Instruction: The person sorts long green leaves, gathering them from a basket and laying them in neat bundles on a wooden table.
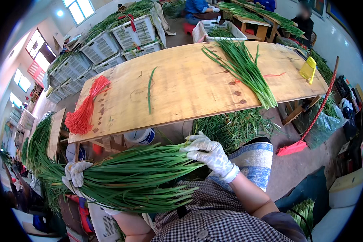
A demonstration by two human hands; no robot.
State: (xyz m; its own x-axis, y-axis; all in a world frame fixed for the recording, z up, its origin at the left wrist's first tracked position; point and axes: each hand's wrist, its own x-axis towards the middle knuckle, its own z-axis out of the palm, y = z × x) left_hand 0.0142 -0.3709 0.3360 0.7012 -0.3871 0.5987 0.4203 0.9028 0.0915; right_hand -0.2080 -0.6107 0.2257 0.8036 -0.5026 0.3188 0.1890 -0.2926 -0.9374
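A large bunch of garlic chives (133,178) lies across my lap, in front of the checked apron. My left hand (76,176), in a pale glove, is closed around the bunch toward its left end. At the pale stem ends, the thumb and fingers of my right hand (207,152), in a white glove, pinch some stems. A smaller pile of chives (248,71) rests on the wooden table (184,87), its pale ends at the near edge, with a red tie partly under it. One loose green leaf (150,90) lies left of the table's middle. A bundle of red ties (89,106) is at the left end.
A yellow bottle (308,69) stands at the table's right end. Below are cut leaves (236,127) and a white bucket (140,136). A red broom (293,148) leans at right. Stacked white crates (134,31) hold greens behind; several people sit at far benches.
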